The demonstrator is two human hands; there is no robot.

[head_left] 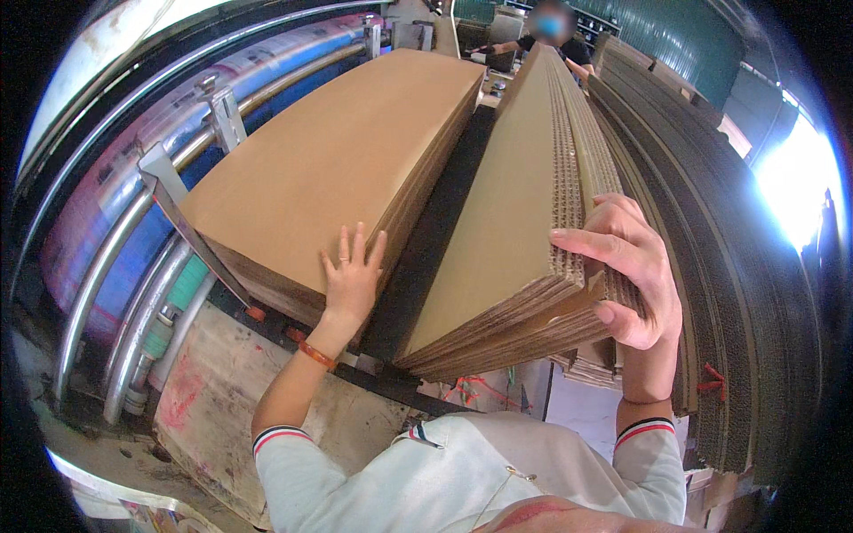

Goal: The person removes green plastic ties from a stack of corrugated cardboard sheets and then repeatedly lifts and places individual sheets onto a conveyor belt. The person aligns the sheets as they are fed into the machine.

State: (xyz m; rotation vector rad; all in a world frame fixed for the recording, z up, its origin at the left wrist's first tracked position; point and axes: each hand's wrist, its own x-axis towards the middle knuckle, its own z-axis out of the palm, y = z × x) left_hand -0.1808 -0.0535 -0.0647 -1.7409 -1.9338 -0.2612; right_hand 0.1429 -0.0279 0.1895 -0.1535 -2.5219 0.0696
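Note:
My left hand (352,277) lies flat with fingers spread on the near right corner of a stack of brown cardboard sheets (329,151). That stack rests level beside the rollers of a machine. My right hand (633,271) grips the upper edge of a batch of corrugated cardboard sheets (498,222), which stands tilted to the right of the stack. Its fingers reach over the fluted edges while the thumb sits lower, by the near end. A dark gap separates the stack from the tilted batch, narrowing toward me.
Machine rollers (133,200) with blue and purple ink run along the left, with metal brackets (227,120) beside the stack. Tall piles of corrugated cardboard (711,213) stand at the right. At the far end a masked co-worker (549,31) reaches an arm out. A stained panel (222,382) lies in front.

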